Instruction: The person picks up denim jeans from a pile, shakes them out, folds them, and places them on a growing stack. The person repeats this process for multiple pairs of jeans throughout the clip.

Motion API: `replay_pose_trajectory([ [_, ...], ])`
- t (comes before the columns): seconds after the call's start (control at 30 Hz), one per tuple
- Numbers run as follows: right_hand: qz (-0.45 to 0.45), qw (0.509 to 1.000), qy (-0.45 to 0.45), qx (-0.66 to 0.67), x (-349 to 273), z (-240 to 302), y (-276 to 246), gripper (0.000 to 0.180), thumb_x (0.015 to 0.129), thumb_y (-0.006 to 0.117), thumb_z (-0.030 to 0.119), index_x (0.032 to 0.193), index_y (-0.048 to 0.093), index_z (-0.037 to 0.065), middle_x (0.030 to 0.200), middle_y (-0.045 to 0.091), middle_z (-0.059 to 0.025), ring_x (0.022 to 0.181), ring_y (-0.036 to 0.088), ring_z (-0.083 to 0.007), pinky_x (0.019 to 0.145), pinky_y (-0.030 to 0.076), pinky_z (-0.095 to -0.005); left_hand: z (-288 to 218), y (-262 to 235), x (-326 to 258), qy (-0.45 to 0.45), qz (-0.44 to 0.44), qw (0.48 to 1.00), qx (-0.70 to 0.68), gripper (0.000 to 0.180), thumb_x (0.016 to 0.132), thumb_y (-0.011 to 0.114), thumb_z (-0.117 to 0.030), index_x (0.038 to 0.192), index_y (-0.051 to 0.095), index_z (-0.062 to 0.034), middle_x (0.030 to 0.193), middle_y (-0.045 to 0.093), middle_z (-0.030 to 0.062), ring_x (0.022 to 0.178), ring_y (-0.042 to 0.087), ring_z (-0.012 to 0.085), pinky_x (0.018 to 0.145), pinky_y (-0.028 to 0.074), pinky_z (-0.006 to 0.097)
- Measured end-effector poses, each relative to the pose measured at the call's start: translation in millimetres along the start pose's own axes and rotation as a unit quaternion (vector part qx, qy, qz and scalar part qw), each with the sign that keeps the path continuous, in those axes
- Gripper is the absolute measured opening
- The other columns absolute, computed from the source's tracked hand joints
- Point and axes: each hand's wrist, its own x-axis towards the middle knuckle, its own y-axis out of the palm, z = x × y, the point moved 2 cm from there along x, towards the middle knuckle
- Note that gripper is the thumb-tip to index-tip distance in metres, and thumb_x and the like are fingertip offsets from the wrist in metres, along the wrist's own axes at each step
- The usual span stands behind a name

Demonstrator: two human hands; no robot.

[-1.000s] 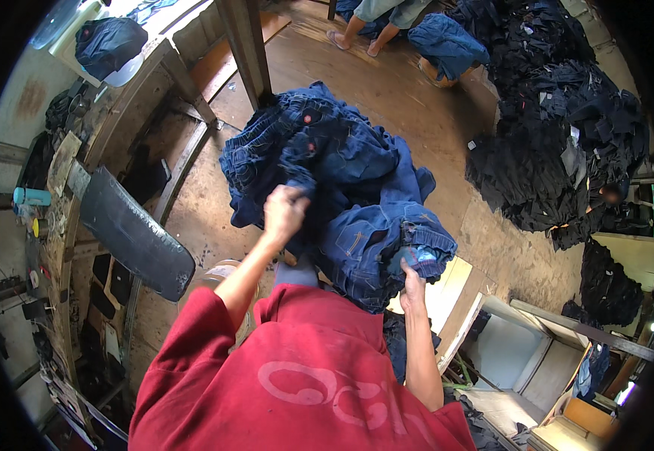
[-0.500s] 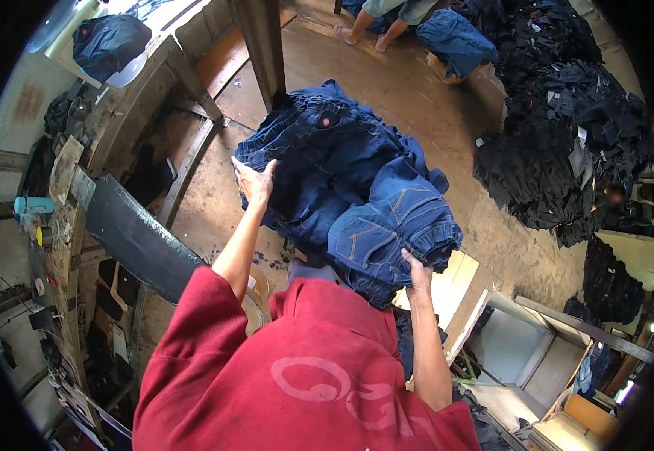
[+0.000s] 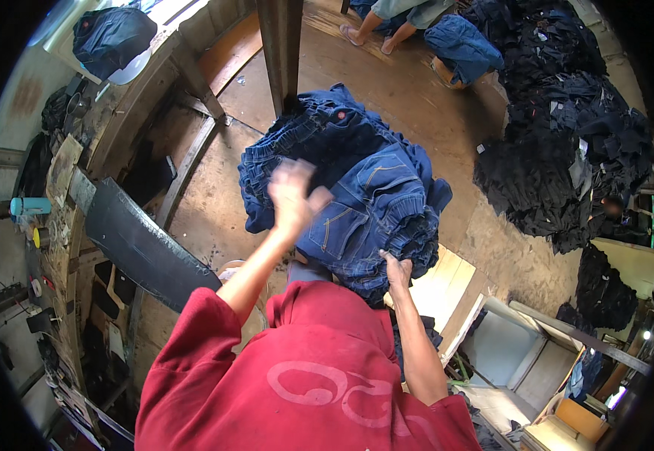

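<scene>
A heap of dark blue elastic-waist jeans (image 3: 334, 234) lies in front of me, with gathered waistbands and stitched back pockets showing. My right hand (image 3: 397, 270) grips a waistband at the near right side of the heap, thumb on top and the other fingers hidden in the cloth. Over the left part of the heap, my left hand (image 3: 294, 197) is blurred by motion. Its fingers look stretched out, the thumb apart, with nothing held in them. Whether it touches the denim, I cannot tell.
A wooden post (image 3: 280, 56) rises just beyond the jeans. To my left is a wooden bench (image 3: 105, 143) with a dark curved panel (image 3: 142, 244). Large piles of dark garments (image 3: 560, 150) lie at right. Another person's feet (image 3: 368, 39) show at the far side, near blue denim (image 3: 464, 46).
My left hand has let go of the heap's left edge and moved right, over the jeans. My right hand, still gripping, has shifted slightly left, and the heap looks more bunched.
</scene>
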Motion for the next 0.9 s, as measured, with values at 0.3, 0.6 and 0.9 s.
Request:
replay_pose_trajectory([
  [0.3, 0.057, 0.985, 0.059, 0.151, 21, -11, -9, 0.048, 0.080, 0.085, 0.021, 0.113, 0.070, -0.010, 0.107, 0.073, -0.0150, 0.097, 0.070, -0.0268, 0.089, 0.057, -0.0401, -9, -20, 22, -0.063, -0.034, 0.987, -0.144, 0.017, 0.080, 0.082, -0.006, 0.096, 0.077, -0.0029, 0.092, 0.072, 0.0180, 0.080, 0.070, 0.0320, 0.074, 0.055, 0.041],
  [0.6, 0.125, 0.962, 0.087, 0.228, 87, -106, -27, 0.050, 0.104, 0.063, 0.030, 0.144, 0.058, 0.002, 0.136, 0.068, -0.0103, 0.121, 0.068, -0.0253, 0.101, 0.058, -0.0391, -7, -9, -14, -0.041, 0.022, 0.992, -0.121, 0.039, 0.079, 0.088, -0.029, 0.107, 0.074, -0.0054, 0.106, 0.074, 0.0168, 0.100, 0.069, 0.0394, 0.089, 0.055, 0.049],
  [0.9, 0.163, 0.938, 0.107, 0.285, 100, -136, -57, 0.054, 0.107, 0.065, 0.037, 0.151, 0.051, 0.010, 0.142, 0.066, -0.0079, 0.121, 0.069, -0.0261, 0.101, 0.060, -0.0434, 73, 20, -25, -0.439, -0.064, 0.896, 0.000, 0.099, 0.073, 0.096, -0.022, 0.154, 0.040, -0.0050, 0.144, 0.051, 0.0246, 0.127, 0.058, 0.0454, 0.110, 0.048, 0.051],
])
